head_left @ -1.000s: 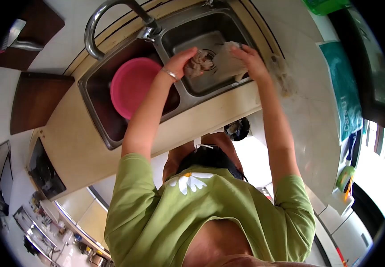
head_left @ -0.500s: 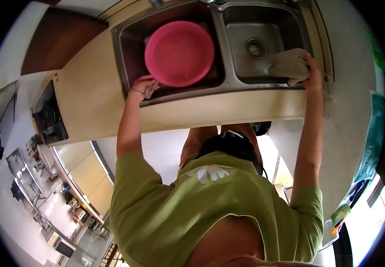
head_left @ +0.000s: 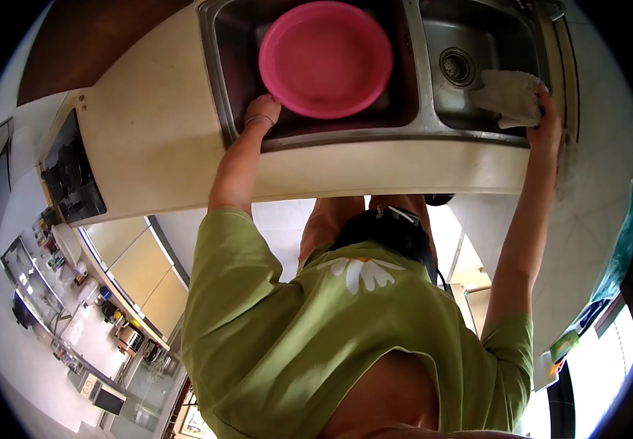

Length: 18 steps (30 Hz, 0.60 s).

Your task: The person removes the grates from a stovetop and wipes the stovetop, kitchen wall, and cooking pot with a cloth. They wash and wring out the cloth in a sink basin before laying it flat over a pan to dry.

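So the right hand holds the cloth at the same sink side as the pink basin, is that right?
Not quite. In the head view, the right hand holds the cloth at the other sink side, the one with the drain showing, not the side with the pink basin.

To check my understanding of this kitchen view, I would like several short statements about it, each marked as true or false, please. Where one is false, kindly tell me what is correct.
1. The right grip holds a pale cloth. True.
2. The pale cloth covers the drain. False: the drain is uncovered, and the pale cloth is to the right of it.
3. The left grip is close to the pink basin. True.
4. The pink basin stands in the right sink compartment. False: it stands in the left sink compartment.
5. The shirt is green. True.
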Each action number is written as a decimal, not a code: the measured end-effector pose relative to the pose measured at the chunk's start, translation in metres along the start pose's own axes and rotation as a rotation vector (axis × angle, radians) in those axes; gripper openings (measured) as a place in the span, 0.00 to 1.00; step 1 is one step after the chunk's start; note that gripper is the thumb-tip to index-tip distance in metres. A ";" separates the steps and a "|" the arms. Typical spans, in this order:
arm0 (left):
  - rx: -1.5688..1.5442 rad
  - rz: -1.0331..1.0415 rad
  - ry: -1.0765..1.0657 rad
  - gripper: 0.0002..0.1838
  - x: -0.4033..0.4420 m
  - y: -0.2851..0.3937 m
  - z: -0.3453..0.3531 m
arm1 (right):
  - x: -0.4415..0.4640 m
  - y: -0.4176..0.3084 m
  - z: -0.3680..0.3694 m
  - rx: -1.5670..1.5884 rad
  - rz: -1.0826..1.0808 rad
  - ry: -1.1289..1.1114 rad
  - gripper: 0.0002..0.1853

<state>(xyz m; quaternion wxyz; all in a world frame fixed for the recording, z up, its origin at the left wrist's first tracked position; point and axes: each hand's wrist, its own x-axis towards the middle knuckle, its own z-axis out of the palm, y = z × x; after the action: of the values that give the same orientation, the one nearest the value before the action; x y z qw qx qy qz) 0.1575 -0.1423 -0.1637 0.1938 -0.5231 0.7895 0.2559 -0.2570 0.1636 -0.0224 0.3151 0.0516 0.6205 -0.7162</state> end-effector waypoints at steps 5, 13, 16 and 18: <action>-0.109 -0.158 -0.165 0.21 -0.004 0.008 -0.013 | -0.027 -0.016 0.022 -0.062 -0.046 -0.015 0.17; -0.658 0.221 -0.261 0.10 -0.044 0.020 -0.053 | -0.049 -0.041 0.042 -0.618 -0.161 -0.138 0.20; -1.007 0.431 -0.349 0.13 -0.063 0.071 -0.074 | -0.061 -0.042 0.059 -0.807 -0.320 -0.003 0.22; -1.092 0.480 -0.404 0.13 -0.079 0.119 -0.089 | -0.065 -0.040 0.062 -0.937 -0.427 0.127 0.20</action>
<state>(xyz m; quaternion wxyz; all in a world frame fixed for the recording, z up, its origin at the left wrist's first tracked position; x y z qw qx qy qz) 0.0738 -0.1011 -0.0240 -0.0190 -0.2960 0.5883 0.7523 -0.2064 0.1327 0.0561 0.1131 -0.1793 0.8893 -0.4053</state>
